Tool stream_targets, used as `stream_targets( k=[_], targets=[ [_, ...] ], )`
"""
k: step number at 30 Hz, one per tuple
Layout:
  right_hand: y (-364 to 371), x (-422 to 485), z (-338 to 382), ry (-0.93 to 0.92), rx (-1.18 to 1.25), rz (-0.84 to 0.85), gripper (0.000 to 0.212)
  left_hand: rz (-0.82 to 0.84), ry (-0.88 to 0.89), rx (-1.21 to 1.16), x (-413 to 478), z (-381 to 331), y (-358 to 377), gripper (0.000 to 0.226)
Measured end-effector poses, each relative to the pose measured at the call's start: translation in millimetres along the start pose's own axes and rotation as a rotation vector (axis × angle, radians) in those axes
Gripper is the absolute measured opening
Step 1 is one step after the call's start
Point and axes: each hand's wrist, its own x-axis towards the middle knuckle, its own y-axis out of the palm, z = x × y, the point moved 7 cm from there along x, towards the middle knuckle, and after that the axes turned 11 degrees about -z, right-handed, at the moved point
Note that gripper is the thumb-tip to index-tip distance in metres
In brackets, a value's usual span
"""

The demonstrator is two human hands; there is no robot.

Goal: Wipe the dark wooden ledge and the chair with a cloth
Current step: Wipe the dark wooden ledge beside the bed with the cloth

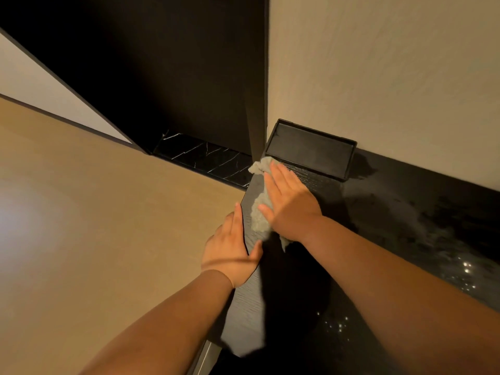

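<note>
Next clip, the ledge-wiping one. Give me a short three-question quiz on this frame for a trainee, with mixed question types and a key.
1. True or false: the right hand presses the grey cloth flat on the dark wooden ledge.
2. What sits on the ledge by the wall, just beyond the cloth?
A. a black tray
B. a white mug
C. a stack of books
3. Which hand has no cloth under it, and where is it?

Key
1. True
2. A
3. The left hand; it rests on the ledge's outer edge, thumb on top.
</note>
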Motion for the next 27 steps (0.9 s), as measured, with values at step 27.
stream_targets(
  k=[27],
  targets=[
    [1.5, 5.7, 8.7, -0.097, 0.079, -0.068, 0.067, 0.02, -0.038, -0.057, -0.6, -0.8, -2.4, 0.102]
  ],
)
